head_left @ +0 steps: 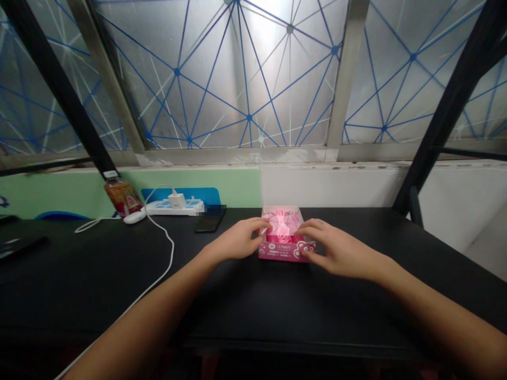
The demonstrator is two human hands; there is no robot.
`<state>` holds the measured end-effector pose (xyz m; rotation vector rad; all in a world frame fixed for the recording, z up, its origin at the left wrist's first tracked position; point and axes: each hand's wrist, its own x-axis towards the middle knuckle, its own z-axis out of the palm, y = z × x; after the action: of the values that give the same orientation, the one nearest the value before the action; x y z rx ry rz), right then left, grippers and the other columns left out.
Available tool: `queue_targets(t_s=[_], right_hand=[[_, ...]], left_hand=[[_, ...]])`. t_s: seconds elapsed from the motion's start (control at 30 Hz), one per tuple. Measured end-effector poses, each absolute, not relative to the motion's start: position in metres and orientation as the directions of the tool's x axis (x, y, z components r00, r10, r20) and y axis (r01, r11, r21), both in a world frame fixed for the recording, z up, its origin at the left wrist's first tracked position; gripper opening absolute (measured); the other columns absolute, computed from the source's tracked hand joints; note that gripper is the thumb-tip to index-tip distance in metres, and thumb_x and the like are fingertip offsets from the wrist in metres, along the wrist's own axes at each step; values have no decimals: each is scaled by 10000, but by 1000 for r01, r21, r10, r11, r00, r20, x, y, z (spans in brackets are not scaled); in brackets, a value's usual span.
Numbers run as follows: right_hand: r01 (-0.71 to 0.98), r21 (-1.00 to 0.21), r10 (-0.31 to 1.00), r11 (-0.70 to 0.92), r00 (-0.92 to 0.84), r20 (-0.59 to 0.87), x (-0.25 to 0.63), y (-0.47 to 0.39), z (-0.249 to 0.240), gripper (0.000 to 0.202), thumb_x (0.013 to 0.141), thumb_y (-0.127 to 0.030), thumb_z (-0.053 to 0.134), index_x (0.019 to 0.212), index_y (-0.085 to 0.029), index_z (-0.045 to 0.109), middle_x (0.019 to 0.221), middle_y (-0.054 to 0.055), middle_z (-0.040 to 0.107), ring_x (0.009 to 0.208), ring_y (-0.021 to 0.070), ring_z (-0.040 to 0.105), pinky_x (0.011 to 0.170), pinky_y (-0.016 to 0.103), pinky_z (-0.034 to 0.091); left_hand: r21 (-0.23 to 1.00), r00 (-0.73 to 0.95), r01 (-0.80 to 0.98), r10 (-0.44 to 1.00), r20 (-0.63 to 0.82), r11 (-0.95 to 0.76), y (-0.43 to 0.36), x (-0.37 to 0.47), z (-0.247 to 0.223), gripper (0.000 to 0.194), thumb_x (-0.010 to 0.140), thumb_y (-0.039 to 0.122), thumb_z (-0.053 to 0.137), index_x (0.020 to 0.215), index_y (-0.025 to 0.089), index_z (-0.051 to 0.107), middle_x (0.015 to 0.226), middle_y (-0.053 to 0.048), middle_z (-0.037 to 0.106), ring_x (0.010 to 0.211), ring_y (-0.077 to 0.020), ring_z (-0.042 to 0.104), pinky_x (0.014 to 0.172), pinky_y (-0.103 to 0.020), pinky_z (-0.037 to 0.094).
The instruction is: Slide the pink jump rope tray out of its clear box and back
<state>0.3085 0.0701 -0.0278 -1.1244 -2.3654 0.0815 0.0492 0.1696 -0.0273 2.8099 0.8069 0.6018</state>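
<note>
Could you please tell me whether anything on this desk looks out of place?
Nothing looks spilled. The white cable trails loosely across the desk past the left forearm, which looks untidy; the bottle appears tilted, perhaps through lens distortion.

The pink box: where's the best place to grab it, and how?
I'd grip the pink box low on its left and right walls, coming from both sides at once: it sits flat on the black table, and its boxy shape should offer opposite walls to press.
</note>
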Motion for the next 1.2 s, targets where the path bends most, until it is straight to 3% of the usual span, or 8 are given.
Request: queue_targets(t_s=[0.2, 0.37, 0.53, 0.93, 1.2], right_hand=[[776, -260, 782, 574, -425, 456, 315, 84, -51, 451, 879, -333, 576, 1296, -188, 488, 1302, 149, 484, 1221, 290, 463, 1034, 494, 400], [808, -279, 810, 518, -360, 462, 318, 94, -58, 407, 922, -368, 511, 1281, -180, 475, 1286, 151, 482, 1211, 281, 468, 1035, 480, 400], [824, -301, 826, 481, -311, 470, 320, 100, -60, 389, 930, -398, 493, 1251, -178, 497, 1237, 154, 520, 1164, 286, 502, 1000, 484, 422], [753, -317, 784, 576, -399, 476, 318, 90, -48, 341, 878, -345, 595, 1188, -206, 563, 1195, 117, 533, 1089, 254, 562, 976, 436, 453], [749, -304, 777, 589, -421, 468, 320, 95, -53, 309, 857, -245, 609, 1162, -202, 580, 1204, 112, 523, 1096, 241, 558, 992, 436, 450]], left_hand=[[302, 748, 536, 609, 263, -788, 168, 50, -21, 329, 974, 287, 402, 1168, 186, 649, 1351, -63, 571, 1265, -203, 508, 1092, -353, 367], [279, 789, 480, 548, 278, -832, 162, 49, -19, 337, 922, 356, 534, 1192, 177, 625, 1363, -98, 551, 1254, -228, 513, 1049, -351, 405], [278, 797, 491, 555, 240, -826, 159, 46, -18, 563, 803, 445, 682, 1289, 185, 567, 1420, -127, 484, 1273, -277, 489, 972, -358, 458], [258, 797, 480, 539, 272, -839, 162, 47, -20, 454, 854, 343, 630, 1278, 186, 583, 1417, -128, 493, 1248, -266, 514, 962, -353, 471], [203, 801, 482, 523, 291, -852, 161, 46, -20, 404, 865, 265, 603, 1260, 182, 590, 1363, -110, 544, 1250, -246, 517, 1044, -353, 415]])
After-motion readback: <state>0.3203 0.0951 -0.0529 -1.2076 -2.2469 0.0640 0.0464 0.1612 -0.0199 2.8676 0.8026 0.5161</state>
